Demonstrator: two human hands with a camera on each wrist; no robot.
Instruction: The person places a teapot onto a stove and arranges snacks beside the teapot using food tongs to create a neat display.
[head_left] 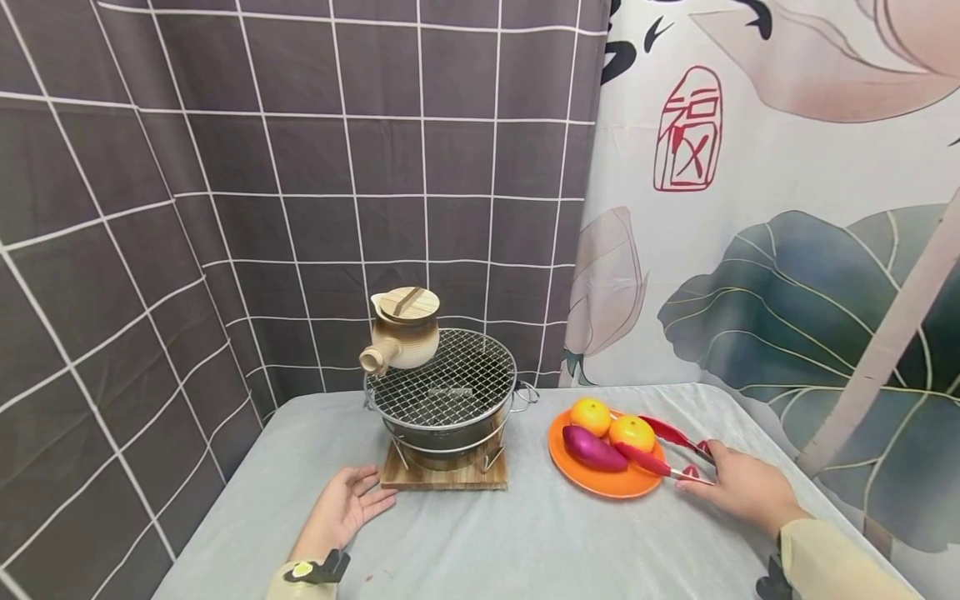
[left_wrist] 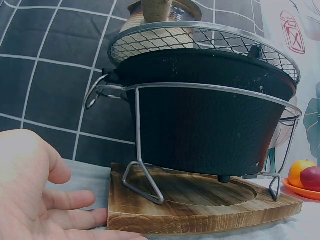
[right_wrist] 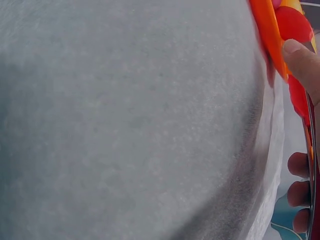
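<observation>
In the head view my right hand [head_left: 750,487] grips a pair of red-tipped tongs [head_left: 671,472]. The tongs' spread tips stand on either side of the nearer orange [head_left: 632,433]. That fruit lies on an orange plate [head_left: 607,487] with a second orange [head_left: 590,415] and a purple eggplant-like vegetable [head_left: 592,448]. My left hand [head_left: 345,508] rests palm up on the table, fingers extended, its fingertips right at the left edge of the wooden board [left_wrist: 200,220]. On that board stands a black grill pot [left_wrist: 210,115] in a wire stand.
A wire mesh grate [head_left: 465,367] covers the pot. At its back left sits a clay teapot [head_left: 416,342] with a wooden lid [head_left: 420,303] and a side handle toward me. A pale cloth [head_left: 525,550] covers the table; dark gridded and printed curtains hang behind.
</observation>
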